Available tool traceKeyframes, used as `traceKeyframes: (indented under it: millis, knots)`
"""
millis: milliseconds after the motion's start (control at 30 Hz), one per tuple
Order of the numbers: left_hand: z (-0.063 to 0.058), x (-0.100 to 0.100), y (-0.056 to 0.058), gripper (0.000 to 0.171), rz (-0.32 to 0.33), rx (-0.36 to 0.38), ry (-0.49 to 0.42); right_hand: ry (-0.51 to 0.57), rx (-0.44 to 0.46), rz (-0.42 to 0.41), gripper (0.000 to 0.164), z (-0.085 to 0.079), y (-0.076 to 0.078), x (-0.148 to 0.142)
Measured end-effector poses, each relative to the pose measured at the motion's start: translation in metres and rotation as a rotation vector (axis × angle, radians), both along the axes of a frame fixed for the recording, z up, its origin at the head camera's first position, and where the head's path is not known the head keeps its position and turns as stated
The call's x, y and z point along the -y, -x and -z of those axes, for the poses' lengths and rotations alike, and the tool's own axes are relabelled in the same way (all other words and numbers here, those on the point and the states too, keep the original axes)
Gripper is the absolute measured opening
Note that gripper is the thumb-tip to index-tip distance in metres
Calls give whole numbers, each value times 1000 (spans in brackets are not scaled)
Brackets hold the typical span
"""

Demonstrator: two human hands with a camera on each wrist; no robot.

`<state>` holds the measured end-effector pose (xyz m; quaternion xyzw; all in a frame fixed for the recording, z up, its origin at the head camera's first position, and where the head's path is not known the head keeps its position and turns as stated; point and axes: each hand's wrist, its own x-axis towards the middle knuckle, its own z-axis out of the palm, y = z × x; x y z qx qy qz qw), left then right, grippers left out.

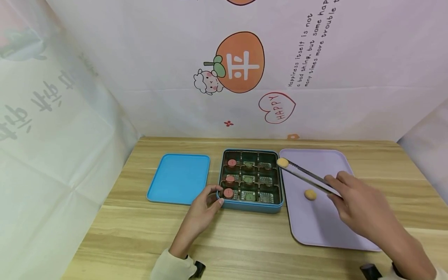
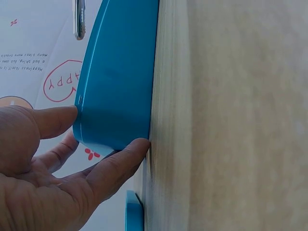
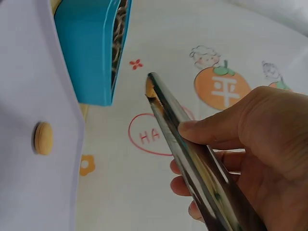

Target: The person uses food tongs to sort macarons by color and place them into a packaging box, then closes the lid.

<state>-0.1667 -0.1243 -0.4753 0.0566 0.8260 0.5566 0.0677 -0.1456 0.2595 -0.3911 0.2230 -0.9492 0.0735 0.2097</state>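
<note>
The left hand [image 1: 201,210] holds the near left corner of a blue box [image 1: 250,207], thumb at the front and fingers along the side. Inside is a dark divided tray: pink macarons [image 1: 230,179] in the left column, green macarons [image 1: 248,179] in the middle, bare plastic showing in the right column. The right hand [image 1: 362,202] grips metal tongs [image 3: 180,144], whose tips pinch a yellow macaron [image 1: 282,162] just above the box's right rim. A second yellow macaron [image 1: 310,194] lies on the lilac tray [image 1: 325,221], below the tongs.
A blue lid [image 1: 179,178] lies flat on the wooden table [image 1: 238,241] left of the box. The lilac tray sits close against the box's right side. A printed cloth [image 1: 168,112] hangs behind the table's far edge.
</note>
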Motion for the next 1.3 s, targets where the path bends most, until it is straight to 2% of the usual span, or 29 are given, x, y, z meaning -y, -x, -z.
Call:
traceKeyframes:
  millis: [233,300,467,533,567,967,1300]
  knots:
    - [0,0,0,30,-3,6,-7,-23,3,-38,41,1,-19,6]
    - [0,0,1,30,-4,8,-7,-32,-11,-50,21,4,-21,6]
    - [-1,0,1,30,-5,9,-8,-32,-15,-70,19,11,-26,9]
    - [0,0,1,30,-6,9,-7,-31,11,-62,40,13,-29,12]
    - [0,0,1,30,-5,8,-7,-37,21,-57,41,14,-30,13]
    - [-1,-1,0,30,-2,10,-1,-75,91,-53,46,23,-29,18]
    - [-1,-1,0,30,2,10,-1,-80,71,-72,46,23,-26,17]
